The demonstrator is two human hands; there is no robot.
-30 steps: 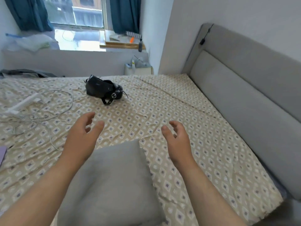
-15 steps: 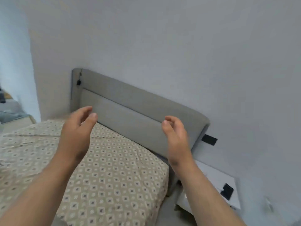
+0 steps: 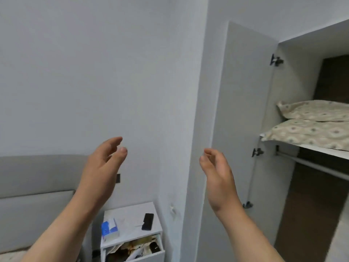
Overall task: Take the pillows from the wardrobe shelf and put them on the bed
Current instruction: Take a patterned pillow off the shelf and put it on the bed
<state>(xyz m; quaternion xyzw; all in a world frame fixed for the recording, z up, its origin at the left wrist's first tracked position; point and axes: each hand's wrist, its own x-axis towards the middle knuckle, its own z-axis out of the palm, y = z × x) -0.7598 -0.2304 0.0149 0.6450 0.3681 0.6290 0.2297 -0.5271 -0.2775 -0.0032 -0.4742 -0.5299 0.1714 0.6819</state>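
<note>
Two pillows in beige diamond-pattern cases lie stacked on the white wardrobe shelf (image 3: 321, 149) at the right: the upper pillow (image 3: 313, 110) sits further back, the lower pillow (image 3: 309, 132) reaches the shelf's front edge. My left hand (image 3: 103, 167) and my right hand (image 3: 219, 174) are raised in front of me with fingers apart, both empty, left of the wardrobe and well short of the pillows. Only the grey headboard (image 3: 35, 178) of the bed shows, at the lower left.
The wardrobe door (image 3: 243, 103) stands open between my right hand and the shelf. A metal hanging rail (image 3: 317, 166) runs under the shelf. A white nightstand (image 3: 130, 220) below holds a tissue pack (image 3: 110, 228) and a black phone (image 3: 147, 221); its drawer is open.
The view has swung right, from the bed with a grey pillow on it, past the headboard, to the open wardrobe. Both hands stay raised, empty and apart.
</note>
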